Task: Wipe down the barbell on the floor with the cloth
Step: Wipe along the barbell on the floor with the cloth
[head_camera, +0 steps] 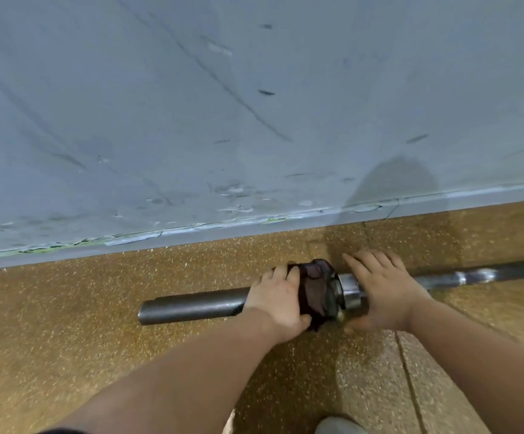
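A steel barbell [191, 305] lies on the speckled brown floor, running from its dark sleeve end at the left to the thin shaft at the right edge. My left hand [277, 300] grips a dark maroon cloth [313, 292] wrapped around the sleeve right beside the shiny collar [349, 291]. Just right of the collar my right hand [382, 286] lies over the shaft, fingers stretched forward and thumb beneath it. Both hands hide the bar under them.
A scuffed grey-blue wall [254, 104] with peeling paint at its base rises just behind the barbell. A floor joint [411, 380] runs along the lower right. Something grey [339, 426], perhaps a shoe, shows at the bottom edge.
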